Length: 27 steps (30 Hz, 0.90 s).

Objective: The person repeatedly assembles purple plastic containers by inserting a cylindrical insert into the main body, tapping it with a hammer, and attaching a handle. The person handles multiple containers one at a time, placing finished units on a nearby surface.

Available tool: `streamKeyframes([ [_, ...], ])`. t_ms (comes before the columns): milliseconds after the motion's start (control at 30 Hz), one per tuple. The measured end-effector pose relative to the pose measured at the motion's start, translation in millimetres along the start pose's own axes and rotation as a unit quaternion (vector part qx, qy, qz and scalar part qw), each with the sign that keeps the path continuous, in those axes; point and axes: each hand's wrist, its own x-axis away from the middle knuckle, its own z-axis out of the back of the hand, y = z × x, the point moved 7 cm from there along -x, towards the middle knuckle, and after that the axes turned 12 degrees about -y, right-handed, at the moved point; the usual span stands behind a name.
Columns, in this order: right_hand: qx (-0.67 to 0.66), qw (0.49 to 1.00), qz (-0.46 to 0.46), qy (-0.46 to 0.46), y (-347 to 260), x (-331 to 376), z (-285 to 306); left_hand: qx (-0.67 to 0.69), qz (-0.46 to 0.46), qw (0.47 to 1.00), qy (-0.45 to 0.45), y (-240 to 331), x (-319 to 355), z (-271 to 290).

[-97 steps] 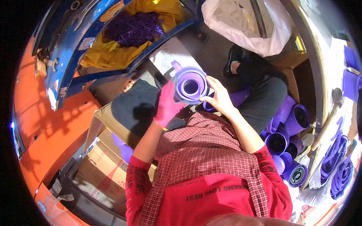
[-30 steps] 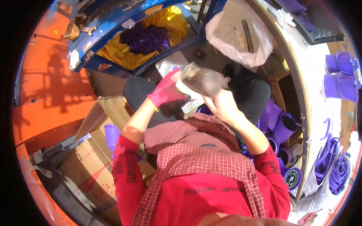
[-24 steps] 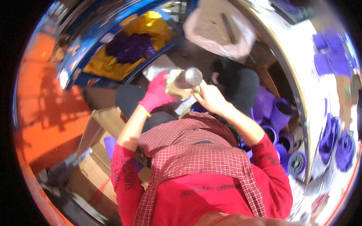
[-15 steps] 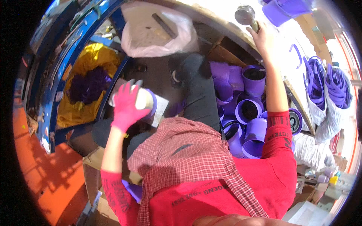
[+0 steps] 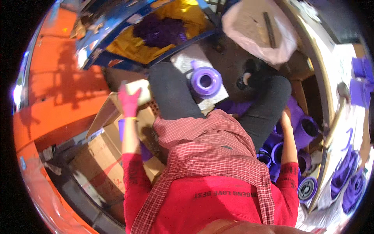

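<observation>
My left hand [image 5: 130, 102], in a pink glove, grips a cream-coloured cylindrical piece [image 5: 141, 92] above an open cardboard box on my left. Between my knees a purple pot [image 5: 206, 81] with a round hole in its middle sits on a white slab [image 5: 189, 57]. My bare right hand [image 5: 286, 117] reaches down beside my right knee, next to a pile of purple pots [image 5: 306, 132]; its fingers are largely hidden and blurred. A mallet [image 5: 343, 92] lies on the worktop to the right, apart from both hands.
Beyond my knees stand a blue frame with a yellow bag [image 5: 124, 46] of purple scrap and a pale plastic bag [image 5: 249, 37] holding a dark bar. A cardboard box [image 5: 102, 156] is at left. Purple strips [image 5: 346, 171] hang at right beside the worktop edge [image 5: 323, 74].
My view has turned left. My left hand has carried the cream piece off the slab toward the box. My right hand has let go of the mallet and moved down to the pots.
</observation>
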Motion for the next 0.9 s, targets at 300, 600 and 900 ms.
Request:
streamKeyframes([
  [300, 0.066, 0.996, 0.057, -0.002, -180.9, 170.8, 156.3, -0.037, 0.025, 0.995, -0.093, -50.6, 5.0, -88.1],
  [600, -0.311, 0.920, -0.195, 0.134, -90.1, 212.3, 40.2, -0.203, -0.502, 0.796, -0.270, 318.7, 56.4, -85.4],
  [900, -0.315, 0.877, 0.163, 0.324, -178.8, 190.3, 108.8, 0.235, -0.248, 0.899, -0.273, 265.9, -12.7, -42.9],
])
